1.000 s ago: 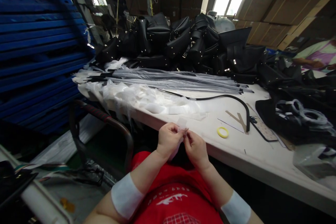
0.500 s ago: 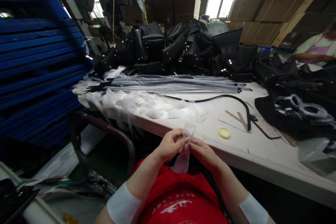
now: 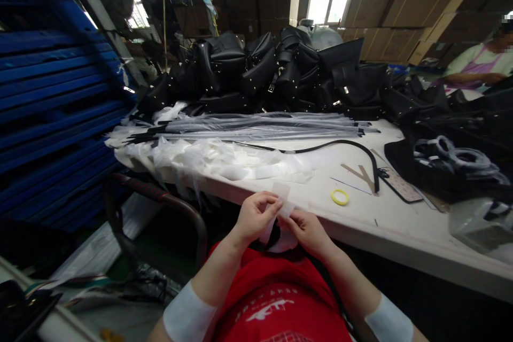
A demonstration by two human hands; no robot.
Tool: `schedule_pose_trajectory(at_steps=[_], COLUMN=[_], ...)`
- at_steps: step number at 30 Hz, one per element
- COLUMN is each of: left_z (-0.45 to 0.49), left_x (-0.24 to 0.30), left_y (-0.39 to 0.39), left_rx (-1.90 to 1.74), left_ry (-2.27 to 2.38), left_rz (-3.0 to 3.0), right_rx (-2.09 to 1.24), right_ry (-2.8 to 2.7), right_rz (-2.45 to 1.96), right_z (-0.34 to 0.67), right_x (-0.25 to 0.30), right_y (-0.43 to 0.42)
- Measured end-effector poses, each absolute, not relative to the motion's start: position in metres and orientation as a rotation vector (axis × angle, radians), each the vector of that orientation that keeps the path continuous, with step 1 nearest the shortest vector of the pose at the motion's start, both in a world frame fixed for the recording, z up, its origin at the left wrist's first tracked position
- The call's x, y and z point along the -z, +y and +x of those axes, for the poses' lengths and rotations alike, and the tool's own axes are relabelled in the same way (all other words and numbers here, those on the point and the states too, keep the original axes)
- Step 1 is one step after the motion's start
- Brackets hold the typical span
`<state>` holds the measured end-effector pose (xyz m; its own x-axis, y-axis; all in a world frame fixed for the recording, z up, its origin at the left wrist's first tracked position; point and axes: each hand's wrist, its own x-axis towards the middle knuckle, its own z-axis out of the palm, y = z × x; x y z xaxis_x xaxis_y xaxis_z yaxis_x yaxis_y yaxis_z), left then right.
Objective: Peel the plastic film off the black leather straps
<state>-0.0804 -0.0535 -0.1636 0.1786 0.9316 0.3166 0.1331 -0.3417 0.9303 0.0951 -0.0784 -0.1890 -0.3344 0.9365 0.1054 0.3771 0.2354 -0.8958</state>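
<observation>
Between my hands, at the table's front edge, is a translucent white plastic film strip (image 3: 282, 192). My left hand (image 3: 255, 219) pinches it from the left, thumb and fingers together. My right hand (image 3: 308, 231) grips the strip's lower right part, its fingertips close to the left ones. Something black shows behind the film below my hands; its kind is hidden. Beyond them on the table lies a loose heap of similar white film (image 3: 224, 160). A yellow ring (image 3: 340, 197), like a small tape roll, rests to the right of my hands.
Behind the heap lie long black straps in film (image 3: 256, 125), then piled black leather bags (image 3: 228, 64). A loose black strap (image 3: 344, 142) curves across the white table (image 3: 385, 240). A metal-framed cart handle (image 3: 160, 192) stands at left. Another person (image 3: 476, 67) works far right.
The film strip has shifted and its top now lies flatter and wider between my fingers. My right hand has moved slightly down from the left one, and a black part shows beneath.
</observation>
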Motion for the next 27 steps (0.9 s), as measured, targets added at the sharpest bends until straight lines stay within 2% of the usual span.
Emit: schedule_pose_trajectory(at_steps=[4,12,20,27], left_z=[-0.079,-0.076,-0.083,-0.084], left_x=[0.166,0.159,0.16,0.158], left_y=[-0.053,-0.048,-0.052,-0.06], left_rx=[-1.276,-1.363,-1.177,-1.301], left_ry=[0.989,0.88,0.841,0.972], left_rz=[1.483,0.799,1.255,1.621], right_rx=[-1.083,-1.526,-1.551,-1.297], right_ry=[-1.876,-1.69,-1.562,-1.725], right_rz=[-1.14,-1.105,-1.092,-1.077], right_z=[0.095,0.089,0.091,0.099], right_x=[0.192,0.197,0.203,0.191], right_y=[-0.083,-0.093,-0.092,-0.089])
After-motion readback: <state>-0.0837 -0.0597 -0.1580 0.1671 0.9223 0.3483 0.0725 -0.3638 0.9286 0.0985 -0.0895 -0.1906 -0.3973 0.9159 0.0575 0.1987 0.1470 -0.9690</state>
